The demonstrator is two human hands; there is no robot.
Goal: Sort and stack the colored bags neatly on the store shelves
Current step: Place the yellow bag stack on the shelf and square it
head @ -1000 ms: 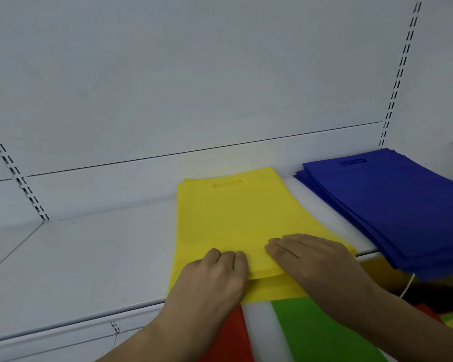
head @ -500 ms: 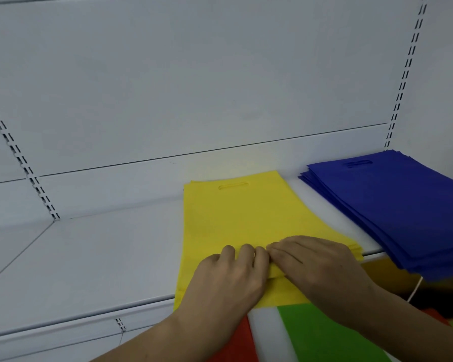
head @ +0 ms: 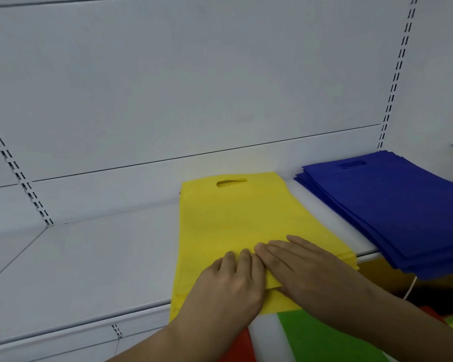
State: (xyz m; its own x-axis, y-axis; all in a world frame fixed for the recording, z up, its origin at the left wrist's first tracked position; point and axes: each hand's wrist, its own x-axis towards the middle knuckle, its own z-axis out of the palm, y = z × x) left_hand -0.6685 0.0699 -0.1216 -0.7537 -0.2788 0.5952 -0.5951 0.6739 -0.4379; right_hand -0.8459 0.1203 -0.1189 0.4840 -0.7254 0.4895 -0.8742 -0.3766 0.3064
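A stack of yellow bags lies flat on the white shelf, handle cut-outs at the far end, its near end hanging over the shelf's front edge. My left hand rests on the near end of the stack, fingers pointing away from me and its thumb hidden. My right hand lies flat on the top yellow bag, straight fingers pointing left, their tips touching my left fingers. To the right sits a stack of blue bags, also overhanging the edge.
The left half of the shelf is bare white surface. Below the front edge lie a red bag and a green bag. Slotted uprights run up the white back wall.
My left hand slid right and forward along the yellow bags until its fingers met my right hand's fingertips. My right hand stayed pressed on the top bag.
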